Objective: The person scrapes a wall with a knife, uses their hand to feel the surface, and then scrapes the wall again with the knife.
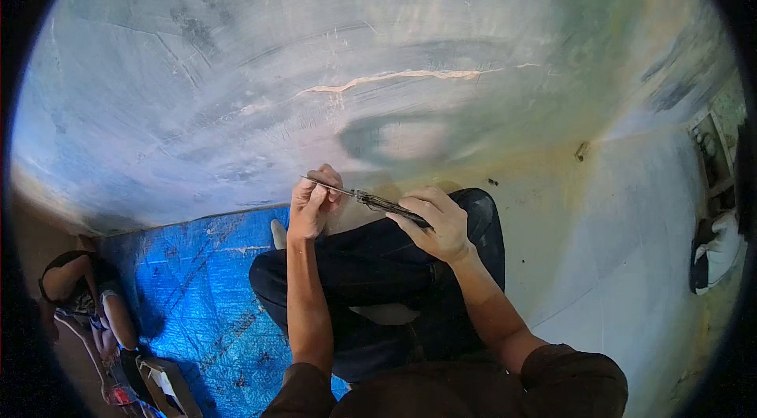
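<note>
Between my two hands is a folding knife (378, 203) with a dark, patterned handle and a thin blade pointing to the upper left. My right hand (438, 222) is wrapped round the handle's rear end. The fingers of my left hand (314, 201) are pinched on the blade near its tip. Both hands are over my crossed legs, in front of a painted wall (260, 16). A pale, jagged crack line (394, 77) runs across that wall above my hands.
A blue tarp (197, 284) covers the floor on the left. Another person (83, 284) is at the far left, close to an open box (169, 386). At the far right are a white and black object (716, 252) and a framed recess (712, 151).
</note>
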Demonstrator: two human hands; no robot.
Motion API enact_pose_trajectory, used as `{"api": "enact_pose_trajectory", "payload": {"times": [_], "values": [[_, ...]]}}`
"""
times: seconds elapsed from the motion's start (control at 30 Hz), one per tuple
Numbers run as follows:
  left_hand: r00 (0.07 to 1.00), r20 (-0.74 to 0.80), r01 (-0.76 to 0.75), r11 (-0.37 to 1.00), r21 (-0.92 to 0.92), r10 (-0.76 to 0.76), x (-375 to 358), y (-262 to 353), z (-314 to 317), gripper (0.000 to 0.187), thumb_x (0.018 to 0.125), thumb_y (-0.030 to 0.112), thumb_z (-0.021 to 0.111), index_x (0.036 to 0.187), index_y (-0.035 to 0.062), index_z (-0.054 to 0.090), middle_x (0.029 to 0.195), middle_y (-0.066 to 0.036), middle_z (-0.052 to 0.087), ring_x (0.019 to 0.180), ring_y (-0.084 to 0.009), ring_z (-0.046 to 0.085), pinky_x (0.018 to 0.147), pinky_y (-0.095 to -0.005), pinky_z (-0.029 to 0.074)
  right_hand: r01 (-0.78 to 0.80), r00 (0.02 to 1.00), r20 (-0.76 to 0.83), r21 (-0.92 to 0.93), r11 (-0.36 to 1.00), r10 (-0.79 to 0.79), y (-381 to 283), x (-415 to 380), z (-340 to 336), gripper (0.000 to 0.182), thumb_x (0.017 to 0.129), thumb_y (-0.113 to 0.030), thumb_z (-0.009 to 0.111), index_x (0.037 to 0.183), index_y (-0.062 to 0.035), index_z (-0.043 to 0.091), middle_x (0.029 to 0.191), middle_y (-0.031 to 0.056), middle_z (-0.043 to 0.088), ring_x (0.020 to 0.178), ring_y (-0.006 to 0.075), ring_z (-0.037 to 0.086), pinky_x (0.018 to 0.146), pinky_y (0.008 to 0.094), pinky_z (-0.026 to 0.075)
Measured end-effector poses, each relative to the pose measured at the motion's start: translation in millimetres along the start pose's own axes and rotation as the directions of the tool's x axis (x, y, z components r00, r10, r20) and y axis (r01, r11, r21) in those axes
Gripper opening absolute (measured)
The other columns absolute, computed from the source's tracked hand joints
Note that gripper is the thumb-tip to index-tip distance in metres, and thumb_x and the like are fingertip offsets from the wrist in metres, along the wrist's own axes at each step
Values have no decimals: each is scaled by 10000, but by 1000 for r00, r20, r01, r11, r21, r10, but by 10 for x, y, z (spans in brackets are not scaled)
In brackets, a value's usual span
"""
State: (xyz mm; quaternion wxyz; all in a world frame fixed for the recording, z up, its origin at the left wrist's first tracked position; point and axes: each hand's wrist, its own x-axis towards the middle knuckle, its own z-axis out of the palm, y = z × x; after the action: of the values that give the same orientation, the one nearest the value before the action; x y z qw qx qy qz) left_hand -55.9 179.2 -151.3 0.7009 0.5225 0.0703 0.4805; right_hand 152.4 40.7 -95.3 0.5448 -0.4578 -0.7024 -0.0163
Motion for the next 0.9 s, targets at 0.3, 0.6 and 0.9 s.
{"api": "enact_pose_trajectory", "payload": {"times": [0.3,0.6,0.9], "values": [[999,4,34,994,-102,-33,-12,28,45,246,1043,286,598,1073,44,622,1018,-124,578,799,-117,528,575,-207,384,-34,999,-10,5,999,34,9,-45,54,312,830,-66,818,1091,-32,650,1008,119,657,855,306,665,722,377,546],[1000,28,-10,994,-107,13,-18,-40,-45,221,1065,253,560,1079,38,606,1037,-151,598,819,-136,555,568,-212,400,-410,905,202,173,896,375,-36,-94,8,286,931,-161,737,1149,-9,630,975,177,669,837,332,669,765,385,535],[999,38,7,997,-80,-4,-9,-14,-38,212,1060,279,562,1050,67,575,938,-73,533,834,-177,474,527,-228,345,-370,923,209,263,891,322,19,-104,8,260,983,-175,646,1164,10,619,913,171,639,767,315,636,713,370,505]]}}
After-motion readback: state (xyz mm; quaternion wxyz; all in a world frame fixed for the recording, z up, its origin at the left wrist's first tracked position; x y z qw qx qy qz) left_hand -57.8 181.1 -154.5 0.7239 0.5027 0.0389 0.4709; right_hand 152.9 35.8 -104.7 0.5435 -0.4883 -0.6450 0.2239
